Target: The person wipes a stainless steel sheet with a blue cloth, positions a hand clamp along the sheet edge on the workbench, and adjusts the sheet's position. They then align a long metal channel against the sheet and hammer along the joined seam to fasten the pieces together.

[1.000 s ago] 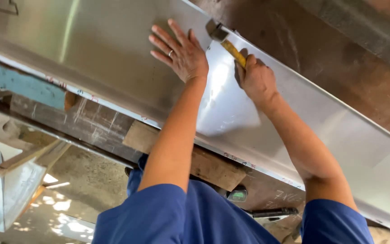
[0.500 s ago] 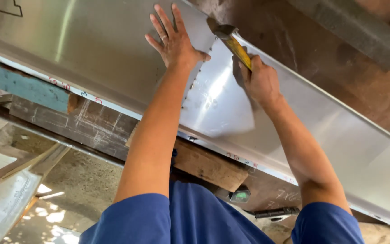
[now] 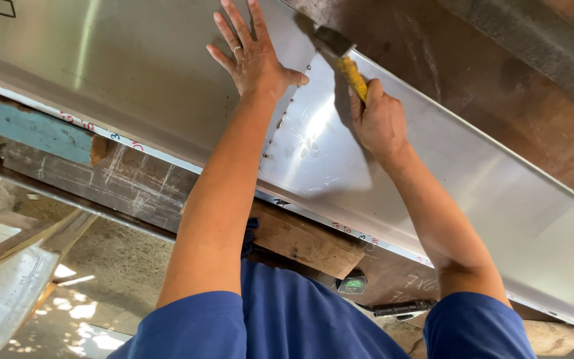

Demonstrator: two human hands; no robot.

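Observation:
A long shiny sheet of metal (image 3: pixel 127 80) lies across a wooden workbench, running from upper left to lower right. My left hand (image 3: pixel 250 56) rests flat on it with the fingers spread, a ring on one finger. A row of small punched dots (image 3: pixel 284 119) runs down the sheet just right of that hand. My right hand (image 3: pixel 380 119) grips the yellow handle of a hammer (image 3: pixel 340 56), whose dark head sits near the sheet's far edge, close to my left thumb.
Wooden planks (image 3: pixel 307 242) and a blue-painted board (image 3: pixel 28 129) support the sheet at its near edge. A measuring strip (image 3: pixel 340 227) runs along that edge. A dark metal tool (image 3: pixel 400 308) lies on the bench below. Concrete floor (image 3: pixel 101 266) shows at lower left.
My left hand has slid up the sheet, away from me. My right hand with the hammer has stayed near the far edge, the head now closer to my left thumb.

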